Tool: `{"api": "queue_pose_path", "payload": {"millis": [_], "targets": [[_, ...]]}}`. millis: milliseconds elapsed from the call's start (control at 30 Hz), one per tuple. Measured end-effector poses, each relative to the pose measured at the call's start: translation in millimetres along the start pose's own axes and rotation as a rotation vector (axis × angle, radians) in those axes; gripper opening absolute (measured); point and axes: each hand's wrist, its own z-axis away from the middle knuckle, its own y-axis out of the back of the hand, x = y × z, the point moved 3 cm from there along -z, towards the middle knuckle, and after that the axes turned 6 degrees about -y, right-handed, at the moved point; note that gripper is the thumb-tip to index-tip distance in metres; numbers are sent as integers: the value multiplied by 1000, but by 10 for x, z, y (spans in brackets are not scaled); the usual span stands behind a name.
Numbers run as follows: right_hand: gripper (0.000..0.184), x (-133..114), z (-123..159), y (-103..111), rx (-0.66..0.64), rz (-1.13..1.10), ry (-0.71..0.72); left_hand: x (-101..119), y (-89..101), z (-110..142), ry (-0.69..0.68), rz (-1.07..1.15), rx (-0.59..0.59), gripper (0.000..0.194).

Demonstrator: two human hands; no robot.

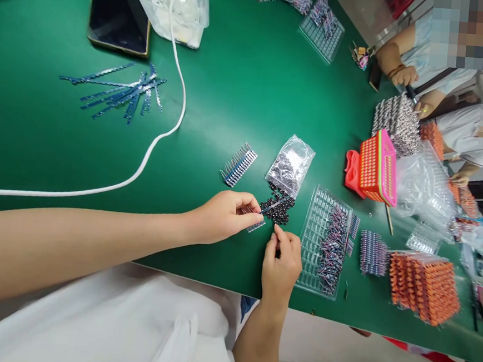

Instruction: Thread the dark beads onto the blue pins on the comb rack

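My left hand (230, 216) is closed in a pinch on a thin blue strip (279, 203), whose free end reaches over a pile of small black parts (279, 213). Beneath its fingers shows a comb-like board strip (257, 226); whether that is held or lying on the table, I cannot tell. At the near edge of the pile, my right hand (283, 262) has thumb and forefinger pressed together; anything between them is too small to make out. The pile spills from a clear plastic bag (292, 161). Another pinned board strip (239, 165) lies behind my left hand.
To the right, a clear tray (312, 239) holds many pinned pieces. Beyond it are stacked orange parts (423, 287) and a basket (377, 166). A white cable (144, 165), a tablet (120, 12) and blue strips (123, 91) lie left. Co-workers sit at far right.
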Motion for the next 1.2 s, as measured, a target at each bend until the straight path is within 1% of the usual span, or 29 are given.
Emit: {"api": "queue_pose_path", "payload": {"millis": [333,667,867,1000,1100,1200], "targets": [[24,-18,9,0,-20,-44,9,15,-3,-1,0,-4,-5,21],[21,-69,-25,-6,-66,54,54,23,-6,2,-8,5,-21,20],[18,-118,-69,-18,-45,143,88,30,-14,25,-8,14,-26,18],[16,-125,-99,-46,-21,183,60,31,-24,38,-5,22,-45,18],[13,-134,-94,-29,-1,108,5,24,-33,38,-26,14,-52,19],[11,-152,-62,38,-15,-138,-112,17,-61,46,-45,61,-77,18]]}}
